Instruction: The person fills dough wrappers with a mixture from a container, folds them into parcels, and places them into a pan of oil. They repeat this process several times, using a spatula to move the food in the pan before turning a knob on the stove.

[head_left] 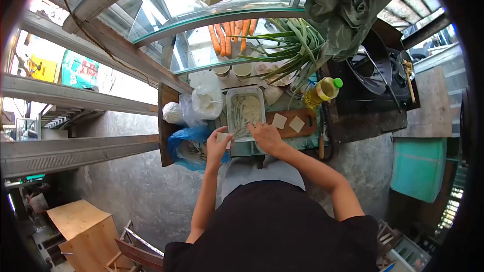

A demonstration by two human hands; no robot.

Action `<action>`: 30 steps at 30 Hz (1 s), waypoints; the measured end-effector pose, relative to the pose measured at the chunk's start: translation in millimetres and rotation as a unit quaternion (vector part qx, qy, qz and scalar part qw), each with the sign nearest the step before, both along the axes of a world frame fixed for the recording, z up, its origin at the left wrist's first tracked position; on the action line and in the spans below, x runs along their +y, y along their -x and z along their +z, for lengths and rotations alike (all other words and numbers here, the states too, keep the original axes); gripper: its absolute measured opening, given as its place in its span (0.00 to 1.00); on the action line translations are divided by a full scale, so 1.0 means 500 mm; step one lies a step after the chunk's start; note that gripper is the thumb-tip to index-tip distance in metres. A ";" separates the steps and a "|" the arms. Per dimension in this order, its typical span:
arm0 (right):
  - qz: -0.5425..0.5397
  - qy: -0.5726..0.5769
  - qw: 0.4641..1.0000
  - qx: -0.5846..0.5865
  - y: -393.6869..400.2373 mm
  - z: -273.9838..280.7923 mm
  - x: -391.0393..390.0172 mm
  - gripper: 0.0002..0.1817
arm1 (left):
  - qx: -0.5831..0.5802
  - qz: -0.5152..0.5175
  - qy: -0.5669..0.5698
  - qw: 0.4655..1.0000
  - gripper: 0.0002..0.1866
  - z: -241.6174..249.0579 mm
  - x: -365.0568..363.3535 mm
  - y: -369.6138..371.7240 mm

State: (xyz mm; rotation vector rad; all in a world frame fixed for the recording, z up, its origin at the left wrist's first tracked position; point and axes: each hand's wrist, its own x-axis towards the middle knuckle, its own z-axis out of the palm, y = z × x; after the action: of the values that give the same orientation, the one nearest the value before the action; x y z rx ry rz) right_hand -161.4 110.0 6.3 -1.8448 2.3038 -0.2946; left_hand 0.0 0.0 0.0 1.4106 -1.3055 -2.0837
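Looking straight down on a cluttered desk (pixel 348 126). Left hand (pixel 218 146) holds a pale square wrapper (pixel 223 137) just left of a clear rectangular container (pixel 245 112) of pale shredded filling. Right hand (pixel 266 137) rests at the container's near edge, fingers on its rim. Wooden cutting board (pixel 292 123) to the right carries two more wrappers. Oil bottle (pixel 322 90) with green cap farther right. On the far glass shelf: carrots (pixel 231 35), green onions (pixel 290 48). Blue plastic bag (pixel 189 146) near left.
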 end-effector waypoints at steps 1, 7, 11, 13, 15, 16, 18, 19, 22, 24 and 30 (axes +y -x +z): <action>0.029 -0.002 0.999 0.014 0.002 0.002 0.007 0.11 | 0.008 -0.039 0.031 0.999 0.19 -0.005 0.010 0.006; 0.073 0.018 0.997 0.023 0.051 0.017 -0.072 0.03 | 0.024 -0.105 0.048 0.993 0.19 -0.042 -0.049 0.011; -0.005 0.040 0.998 0.052 0.066 -0.018 -0.087 0.05 | 0.012 -0.088 0.043 0.995 0.17 -0.064 -0.056 0.006; 0.059 0.032 0.996 0.050 0.035 -0.033 -0.070 0.05 | 0.009 -0.092 0.061 0.994 0.17 -0.073 -0.051 0.008; 0.125 0.028 0.991 0.043 -0.003 -0.038 -0.048 0.04 | 0.001 -0.094 0.083 0.992 0.17 -0.071 -0.053 0.006; 0.154 0.018 0.988 0.026 -0.021 -0.037 -0.038 0.04 | 0.018 -0.082 0.058 0.995 0.17 -0.065 -0.053 0.005; 0.181 0.007 0.984 0.010 -0.025 -0.026 -0.039 0.05 | 0.037 -0.072 0.032 0.996 0.18 -0.060 -0.053 0.002; 0.144 0.020 0.989 0.004 -0.015 -0.012 -0.047 0.04 | 0.042 -0.070 0.029 0.996 0.17 -0.060 -0.053 0.001; 0.068 0.045 0.996 0.020 0.029 -0.017 -0.078 0.04 | 0.050 -0.069 0.026 0.996 0.17 -0.064 -0.055 0.004; 0.028 0.059 0.997 0.036 0.031 -0.034 -0.084 0.04 | 0.048 -0.070 0.028 0.996 0.17 -0.066 -0.055 0.003; 0.175 0.038 0.983 0.037 0.024 -0.036 -0.067 0.06 | 0.033 -0.079 0.023 0.996 0.19 -0.062 -0.060 0.006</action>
State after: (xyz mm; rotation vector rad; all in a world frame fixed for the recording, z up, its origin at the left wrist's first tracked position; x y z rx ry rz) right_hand -173.5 76.7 -11.9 -2.2856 1.9837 -0.2688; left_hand -2.9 -30.0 -30.9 1.2450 -1.4707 -2.1641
